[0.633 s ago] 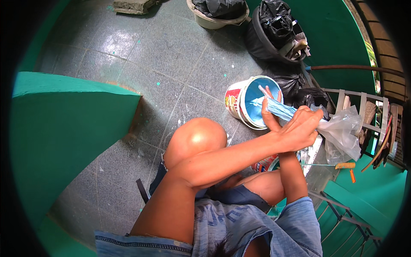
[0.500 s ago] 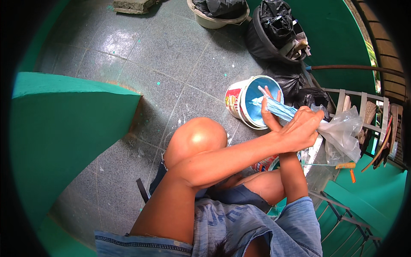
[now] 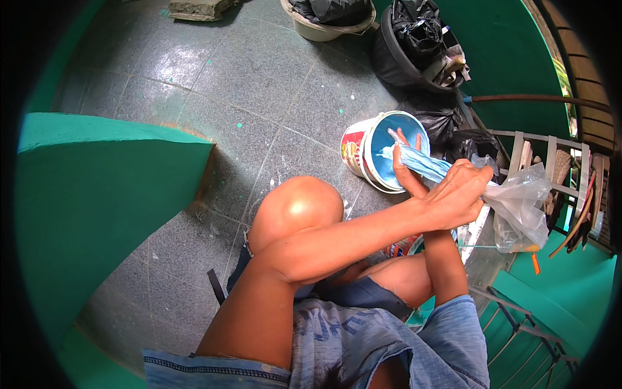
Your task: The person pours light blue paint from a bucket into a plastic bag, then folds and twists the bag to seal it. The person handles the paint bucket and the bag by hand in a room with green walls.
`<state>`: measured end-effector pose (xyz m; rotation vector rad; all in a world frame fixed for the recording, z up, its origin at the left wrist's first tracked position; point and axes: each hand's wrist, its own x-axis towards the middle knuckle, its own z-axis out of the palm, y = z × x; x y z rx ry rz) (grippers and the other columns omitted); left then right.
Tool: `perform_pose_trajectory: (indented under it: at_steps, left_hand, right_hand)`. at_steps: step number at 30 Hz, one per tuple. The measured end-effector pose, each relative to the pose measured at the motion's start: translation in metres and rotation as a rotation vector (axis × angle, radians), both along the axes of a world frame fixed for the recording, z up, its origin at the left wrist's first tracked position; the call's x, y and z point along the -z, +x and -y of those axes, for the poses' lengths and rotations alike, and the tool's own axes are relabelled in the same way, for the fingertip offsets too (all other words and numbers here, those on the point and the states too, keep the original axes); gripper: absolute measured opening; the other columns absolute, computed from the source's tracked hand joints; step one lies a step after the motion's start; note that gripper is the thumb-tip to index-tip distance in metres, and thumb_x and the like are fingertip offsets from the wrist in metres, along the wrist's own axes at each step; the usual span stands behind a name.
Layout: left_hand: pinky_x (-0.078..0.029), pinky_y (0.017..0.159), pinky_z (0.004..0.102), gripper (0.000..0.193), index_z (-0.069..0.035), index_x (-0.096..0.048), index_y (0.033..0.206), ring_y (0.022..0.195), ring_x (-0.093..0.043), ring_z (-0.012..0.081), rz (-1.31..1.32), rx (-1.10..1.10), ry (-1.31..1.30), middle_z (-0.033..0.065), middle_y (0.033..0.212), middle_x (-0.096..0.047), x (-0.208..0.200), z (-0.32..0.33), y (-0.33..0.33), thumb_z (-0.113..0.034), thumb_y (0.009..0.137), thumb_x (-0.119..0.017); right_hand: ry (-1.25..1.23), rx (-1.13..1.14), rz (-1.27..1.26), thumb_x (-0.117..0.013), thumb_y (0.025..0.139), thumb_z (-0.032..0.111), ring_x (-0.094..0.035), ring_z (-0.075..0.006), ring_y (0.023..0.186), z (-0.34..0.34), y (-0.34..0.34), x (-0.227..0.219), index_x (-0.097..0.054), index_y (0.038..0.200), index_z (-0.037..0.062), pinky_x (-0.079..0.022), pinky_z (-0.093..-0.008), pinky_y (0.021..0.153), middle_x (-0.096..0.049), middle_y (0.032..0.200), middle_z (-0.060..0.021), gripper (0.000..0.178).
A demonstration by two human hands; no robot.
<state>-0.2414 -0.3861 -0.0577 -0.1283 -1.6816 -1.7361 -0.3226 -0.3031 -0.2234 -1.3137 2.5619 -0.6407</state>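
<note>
A clear plastic bag (image 3: 521,204) is twisted into a narrow length, streaked inside with pale blue, paint-like stuff. My left hand (image 3: 459,194) is closed round its bunched middle, the loose end fanning out to the right. My left forearm crosses over the right one. Further down the bag, my right hand (image 3: 409,170) grips the narrow blue part, the bag running between its fingers. Those fingers are partly inside the mouth of a white paint bucket (image 3: 374,178), which leans toward me and has blue-coated inner walls. The bag's narrow tip points into the bucket.
Beside my legs stands another printed container (image 3: 403,246), mostly hidden. A paint roller with an orange handle (image 3: 536,263) lies at right, near a metal rack (image 3: 564,188) holding wood pieces. Bins (image 3: 395,65) with black bags stand behind. A green wall (image 3: 110,181) juts in at left.
Both hands keep their grip on the bag and have hardly moved. The bag's loose end has dropped slightly and now covers part of the roller.
</note>
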Motion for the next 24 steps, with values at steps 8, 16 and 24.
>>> perform_pose_trajectory:
  at_steps: [8, 16, 24]
  left_hand:
    - [-0.039, 0.069, 0.0452, 0.019, 0.005, -0.042, 0.071, 0.065, -0.046, 0.0427, -0.033, 0.017, 0.022, 0.0233, 0.058, -0.045, -0.006, -0.003, 0.002, 0.004, 0.054, -0.050]
    - [-0.040, 0.077, 0.0431, 0.019, 0.004, -0.043, 0.072, 0.063, -0.047, 0.0425, -0.072, -0.014, -0.014, 0.0214, 0.056, -0.045, -0.002, -0.004, -0.005, 0.004, 0.056, -0.052]
    - [-0.039, 0.079, 0.0414, 0.017, 0.004, -0.046, 0.073, 0.066, -0.053, 0.0392, -0.048, -0.014, -0.117, 0.0208, 0.060, -0.051, 0.001, 0.004, -0.010, 0.002, 0.058, -0.053]
  right_hand:
    - [0.069, 0.000, 0.006, -0.035, 0.095, 0.029, -0.016, -0.0364, 0.131, 0.000, -0.001, 0.002, -0.045, 0.129, 0.0046, -0.005, -0.0447, 0.108, -0.042, 0.136, -0.0103, 0.043]
    - [0.307, -0.147, -0.292, -0.038, 0.094, 0.035, -0.021, -0.0325, 0.132, 0.009, -0.003, -0.006, -0.038, 0.132, 0.0008, -0.004, -0.0455, 0.108, -0.035, 0.140, -0.0109, 0.051]
    - [0.217, -0.326, -0.243, -0.070, 0.072, 0.037, -0.032, -0.0266, 0.126, 0.017, -0.001, -0.055, -0.031, 0.136, 0.0049, -0.021, -0.0406, 0.105, -0.036, 0.136, -0.0168, 0.081]
